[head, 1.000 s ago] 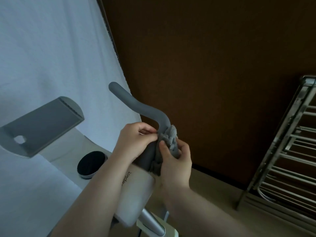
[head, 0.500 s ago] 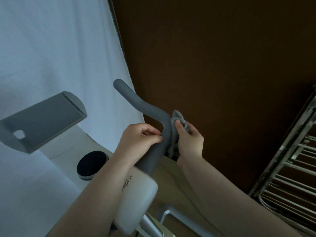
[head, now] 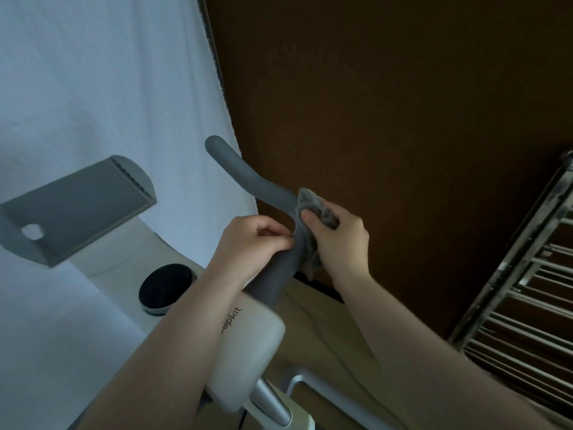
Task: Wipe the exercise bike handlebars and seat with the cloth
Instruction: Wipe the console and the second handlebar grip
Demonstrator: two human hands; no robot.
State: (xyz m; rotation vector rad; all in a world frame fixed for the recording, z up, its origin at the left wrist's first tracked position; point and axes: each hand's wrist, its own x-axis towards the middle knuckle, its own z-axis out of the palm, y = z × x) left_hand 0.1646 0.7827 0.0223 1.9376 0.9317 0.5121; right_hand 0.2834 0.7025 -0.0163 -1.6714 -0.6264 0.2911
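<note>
A grey curved handlebar (head: pixel 248 178) rises from the white body of the exercise bike (head: pixel 248 346). My right hand (head: pixel 338 240) grips a grey cloth (head: pixel 313 206) and wraps it round the bend of the bar. My left hand (head: pixel 251 243) grips the lower part of the same bar, just below the bend, with thumb and fingers curled on it. The bike's seat is out of view.
A grey tablet holder (head: pixel 77 209) sticks out at the left, above a black round knob (head: pixel 166 287). A white curtain (head: pixel 102 88) hangs behind. A dark brown wall (head: pixel 387 119) is ahead, and a metal rack (head: pixel 527 290) stands at the right.
My right hand has slid the cloth up the bar, from the lower stem to the bend. My left hand stays on the lower bar.
</note>
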